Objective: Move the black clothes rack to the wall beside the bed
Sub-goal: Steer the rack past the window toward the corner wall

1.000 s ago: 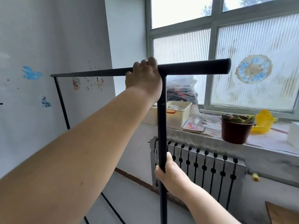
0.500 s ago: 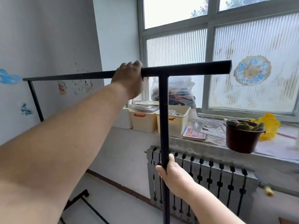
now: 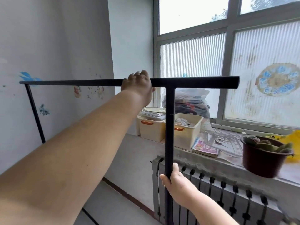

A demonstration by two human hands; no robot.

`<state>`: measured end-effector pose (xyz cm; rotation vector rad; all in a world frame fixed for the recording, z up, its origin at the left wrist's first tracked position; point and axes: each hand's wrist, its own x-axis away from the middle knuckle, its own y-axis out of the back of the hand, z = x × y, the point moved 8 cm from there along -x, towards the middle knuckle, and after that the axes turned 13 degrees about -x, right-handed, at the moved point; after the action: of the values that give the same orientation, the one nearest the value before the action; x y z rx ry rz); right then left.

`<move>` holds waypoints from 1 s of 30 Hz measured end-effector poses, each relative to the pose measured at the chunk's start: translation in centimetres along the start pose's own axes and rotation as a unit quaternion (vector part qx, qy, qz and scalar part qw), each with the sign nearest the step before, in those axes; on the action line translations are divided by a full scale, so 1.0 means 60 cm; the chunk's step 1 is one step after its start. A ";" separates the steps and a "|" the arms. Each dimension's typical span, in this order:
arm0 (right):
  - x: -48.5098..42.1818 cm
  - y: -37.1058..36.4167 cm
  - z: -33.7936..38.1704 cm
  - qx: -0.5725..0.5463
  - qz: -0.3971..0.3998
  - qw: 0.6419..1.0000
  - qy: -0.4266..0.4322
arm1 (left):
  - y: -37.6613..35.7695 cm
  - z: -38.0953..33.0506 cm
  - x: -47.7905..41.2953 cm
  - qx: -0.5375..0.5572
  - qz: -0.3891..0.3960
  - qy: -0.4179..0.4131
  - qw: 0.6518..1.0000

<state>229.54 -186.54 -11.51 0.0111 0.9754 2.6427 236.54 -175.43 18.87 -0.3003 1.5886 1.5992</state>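
A pale wall (image 3: 56, 46) fills the view from nine to eleven o'clock; no bed shows. A black clothes rack (image 3: 73, 82) stands before it. Its thin top bar (image 3: 203, 82) runs level from nine to three o'clock, and its near post (image 3: 169, 127) drops to six o'clock, in front of a radiator (image 3: 211, 192) at five o'clock. The left hand (image 3: 139, 85) grips the top bar just left of the joint. The right hand (image 3: 175, 181) grips the post low down. The bare metal tubes look stiff, light and smooth, probably awkward only for their length. The bar and post near the joint seem the surest holds.
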 end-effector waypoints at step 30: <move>-0.189 0.029 -0.044 -0.057 0.072 0.994 0.053 | -0.103 -0.033 -0.113 -0.139 0.047 0.098 0.984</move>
<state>239.47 -192.87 -11.25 -0.0901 0.8866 2.8532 244.22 -180.80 18.80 -0.5544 1.5420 1.9173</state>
